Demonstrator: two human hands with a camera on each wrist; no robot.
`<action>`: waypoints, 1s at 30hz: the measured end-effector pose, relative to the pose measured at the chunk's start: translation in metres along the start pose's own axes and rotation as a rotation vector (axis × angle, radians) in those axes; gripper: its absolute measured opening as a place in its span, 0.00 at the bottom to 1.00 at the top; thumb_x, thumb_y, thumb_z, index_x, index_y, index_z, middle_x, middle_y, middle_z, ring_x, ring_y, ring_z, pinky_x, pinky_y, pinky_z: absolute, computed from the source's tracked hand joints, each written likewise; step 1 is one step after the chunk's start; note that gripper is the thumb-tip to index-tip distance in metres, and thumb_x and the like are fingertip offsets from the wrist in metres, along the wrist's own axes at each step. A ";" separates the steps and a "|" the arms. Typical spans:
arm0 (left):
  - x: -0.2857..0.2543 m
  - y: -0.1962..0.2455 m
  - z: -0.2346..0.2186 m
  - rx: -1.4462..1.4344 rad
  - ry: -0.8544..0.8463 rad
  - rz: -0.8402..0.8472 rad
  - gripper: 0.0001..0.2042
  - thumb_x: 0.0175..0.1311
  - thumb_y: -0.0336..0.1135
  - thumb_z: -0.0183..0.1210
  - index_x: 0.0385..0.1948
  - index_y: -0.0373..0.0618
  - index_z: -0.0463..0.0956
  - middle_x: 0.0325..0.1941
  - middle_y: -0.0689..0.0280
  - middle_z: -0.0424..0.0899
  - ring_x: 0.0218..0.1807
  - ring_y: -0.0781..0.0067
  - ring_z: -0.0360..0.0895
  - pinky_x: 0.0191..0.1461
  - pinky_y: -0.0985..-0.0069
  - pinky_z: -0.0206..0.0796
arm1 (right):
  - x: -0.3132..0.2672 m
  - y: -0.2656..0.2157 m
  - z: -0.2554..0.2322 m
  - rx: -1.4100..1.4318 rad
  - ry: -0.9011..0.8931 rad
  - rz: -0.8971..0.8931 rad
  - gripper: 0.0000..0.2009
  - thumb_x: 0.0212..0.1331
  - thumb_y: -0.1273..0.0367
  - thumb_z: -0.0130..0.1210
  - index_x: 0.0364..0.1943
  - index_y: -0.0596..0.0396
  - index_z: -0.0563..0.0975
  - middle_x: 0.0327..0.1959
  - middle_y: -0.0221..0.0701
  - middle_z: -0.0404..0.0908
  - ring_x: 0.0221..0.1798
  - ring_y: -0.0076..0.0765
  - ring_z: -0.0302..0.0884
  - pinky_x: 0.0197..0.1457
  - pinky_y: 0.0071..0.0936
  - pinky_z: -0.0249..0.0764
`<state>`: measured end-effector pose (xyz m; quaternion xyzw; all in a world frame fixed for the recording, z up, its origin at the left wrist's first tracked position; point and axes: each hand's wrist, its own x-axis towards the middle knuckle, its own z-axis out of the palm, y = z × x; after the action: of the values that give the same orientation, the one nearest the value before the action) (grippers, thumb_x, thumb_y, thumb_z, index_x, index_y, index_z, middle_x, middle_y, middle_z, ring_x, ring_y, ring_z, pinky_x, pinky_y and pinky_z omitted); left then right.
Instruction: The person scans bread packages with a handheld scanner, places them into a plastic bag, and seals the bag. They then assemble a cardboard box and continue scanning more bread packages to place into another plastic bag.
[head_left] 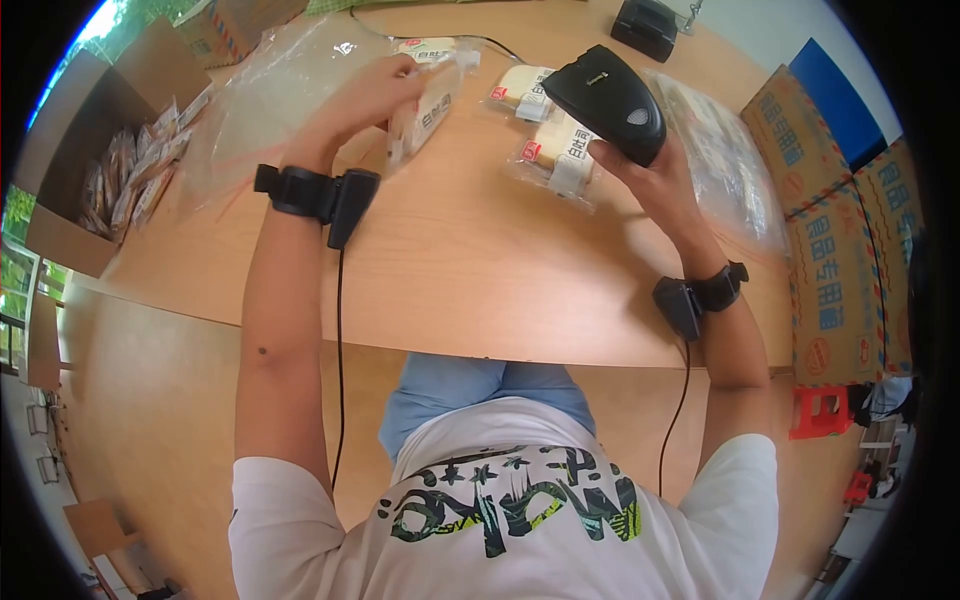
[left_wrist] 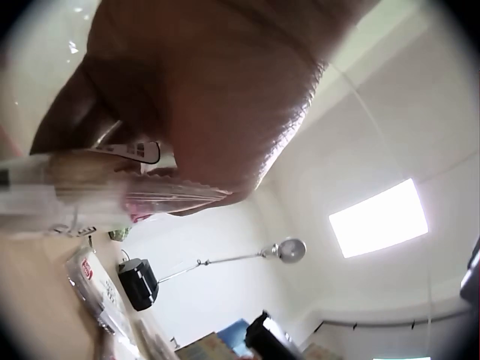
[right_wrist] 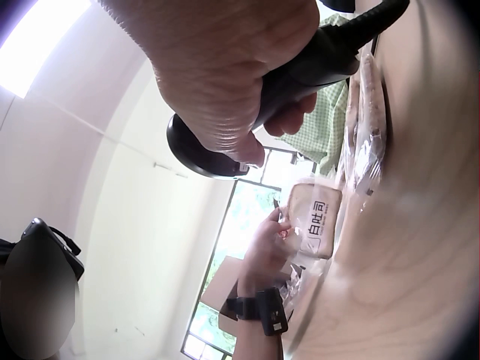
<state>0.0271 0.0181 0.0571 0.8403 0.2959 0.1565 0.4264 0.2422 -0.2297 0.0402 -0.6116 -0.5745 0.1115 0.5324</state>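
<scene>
My left hand point(head_left: 370, 98) grips a clear-wrapped packet of sliced white bread point(head_left: 432, 115) by its edge, tilted up on the left part of the table. In the right wrist view that bread packet point(right_wrist: 313, 221) shows its printed front. A black handheld barcode scanner point(head_left: 610, 100) is in my right hand point(head_left: 662, 190), with fingers wrapped round its handle, which the hand partly hides. Below the scanner lie two more bread packets, a nearer one point(head_left: 545, 160) and a farther one point(head_left: 508, 92). Beyond my left hand lies another wrapped packet point(head_left: 425, 44).
An open carton point(head_left: 65, 235) at left holds several wrapped packets. A large clear plastic bag point(head_left: 265, 100) spreads beside it. On the right, another plastic bag point(head_left: 735, 175) with bread lies before printed cartons point(head_left: 825, 265). A black stand point(head_left: 643, 30) is at the back.
</scene>
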 end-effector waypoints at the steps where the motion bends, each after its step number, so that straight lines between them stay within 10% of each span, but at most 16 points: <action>1: 0.006 -0.011 -0.004 -0.130 -0.017 0.001 0.15 0.57 0.38 0.56 0.43 0.39 0.75 0.37 0.59 0.81 0.41 0.66 0.80 0.39 0.69 0.76 | 0.000 -0.001 0.000 0.007 -0.004 0.007 0.17 0.54 0.67 0.67 0.45 0.58 0.77 0.36 0.23 0.79 0.37 0.17 0.71 0.42 0.21 0.71; 9: 0.002 -0.023 0.006 -0.659 -0.132 -0.206 0.26 0.58 0.35 0.59 0.60 0.42 0.64 0.40 0.64 0.78 0.36 0.76 0.77 0.36 0.74 0.77 | -0.003 -0.006 -0.001 -0.023 -0.066 0.040 0.19 0.53 0.69 0.67 0.48 0.58 0.76 0.39 0.25 0.80 0.41 0.19 0.72 0.48 0.21 0.71; 30: 0.012 -0.008 0.032 -0.422 0.024 0.330 0.26 0.50 0.35 0.70 0.52 0.43 0.72 0.40 0.69 0.80 0.38 0.82 0.74 0.42 0.81 0.64 | -0.004 -0.008 -0.001 -0.053 -0.138 0.049 0.16 0.53 0.70 0.67 0.44 0.60 0.77 0.34 0.25 0.80 0.36 0.18 0.70 0.42 0.22 0.71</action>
<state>0.0500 0.0091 0.0317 0.7677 0.1206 0.2921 0.5575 0.2375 -0.2354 0.0446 -0.6304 -0.5974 0.1511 0.4722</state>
